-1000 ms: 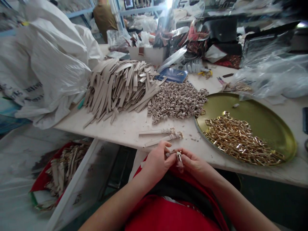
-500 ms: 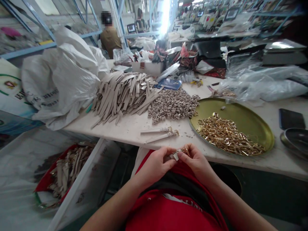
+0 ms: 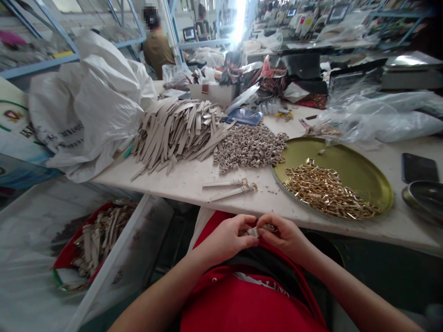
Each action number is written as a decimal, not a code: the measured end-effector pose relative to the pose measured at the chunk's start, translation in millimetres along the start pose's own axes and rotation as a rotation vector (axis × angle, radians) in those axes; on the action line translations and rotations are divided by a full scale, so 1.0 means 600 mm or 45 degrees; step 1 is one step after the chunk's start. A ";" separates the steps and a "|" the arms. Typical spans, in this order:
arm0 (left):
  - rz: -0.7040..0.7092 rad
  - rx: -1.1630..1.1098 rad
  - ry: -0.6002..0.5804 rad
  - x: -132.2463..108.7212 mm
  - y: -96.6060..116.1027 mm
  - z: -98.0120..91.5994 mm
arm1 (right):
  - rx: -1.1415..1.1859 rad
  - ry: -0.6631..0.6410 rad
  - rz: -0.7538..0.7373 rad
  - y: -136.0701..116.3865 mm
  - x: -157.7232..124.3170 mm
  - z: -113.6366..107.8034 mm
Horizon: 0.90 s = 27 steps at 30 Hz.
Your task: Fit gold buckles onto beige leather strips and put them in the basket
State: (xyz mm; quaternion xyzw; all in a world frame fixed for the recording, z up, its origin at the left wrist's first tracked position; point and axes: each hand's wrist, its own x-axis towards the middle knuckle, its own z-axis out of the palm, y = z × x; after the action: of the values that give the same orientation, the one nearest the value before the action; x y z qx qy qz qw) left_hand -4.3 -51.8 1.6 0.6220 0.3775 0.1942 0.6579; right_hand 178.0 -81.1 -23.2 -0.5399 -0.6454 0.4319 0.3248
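Observation:
Just off the table's front edge, my left hand (image 3: 232, 234) pinches a light grey strap (image 3: 253, 232). My right hand (image 3: 282, 236) grips the strap's other end from the right; its fingers hide most of that end. Beyond my hands, two straps with gold buckles (image 3: 230, 188) lie side by side on the table. Behind them spreads a heap of small grey strap loops (image 3: 247, 146). A large pile of flat grey straps (image 3: 180, 131) is to its left. On the right, a round gold-coloured tray (image 3: 375, 173) bears a mound of gold buckles (image 3: 327, 191).
A white sack (image 3: 93, 106) stands at the table's left end. Below it, a red-lined bag (image 3: 64, 253) contains buckled straps. A phone (image 3: 419, 168) and dark bowl (image 3: 425, 200) sit at right. Plastic bags (image 3: 387, 117) and scraps lie behind. A person (image 3: 159, 50) sits farther back.
My right hand has shifted slightly to the right, and its fingers now cover the gold part seen earlier. Both hands still hold the strap. The camera view has tilted slightly.

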 end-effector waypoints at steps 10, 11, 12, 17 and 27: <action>-0.137 -0.134 -0.064 0.019 -0.021 -0.007 | -0.057 -0.078 0.000 0.006 0.010 0.002; -0.168 -0.145 -0.085 0.019 -0.021 -0.009 | -0.019 -0.102 0.010 0.009 0.009 0.001; -0.218 -0.139 -0.112 0.018 -0.020 -0.011 | 0.011 -0.109 0.017 0.012 0.008 0.000; -0.471 -0.038 -0.300 0.012 -0.021 -0.023 | 0.021 -0.047 0.026 0.023 0.007 0.005; -0.200 0.383 -0.232 0.013 0.004 -0.014 | 0.014 -0.027 -0.046 0.015 -0.001 0.003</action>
State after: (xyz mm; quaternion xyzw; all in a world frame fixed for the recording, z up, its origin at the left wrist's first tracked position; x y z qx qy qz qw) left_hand -5.2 -40.0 2.3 0.6968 0.3886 0.0264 0.6023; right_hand 180.1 -81.9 -32.2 -0.5217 -0.6560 0.4352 0.3288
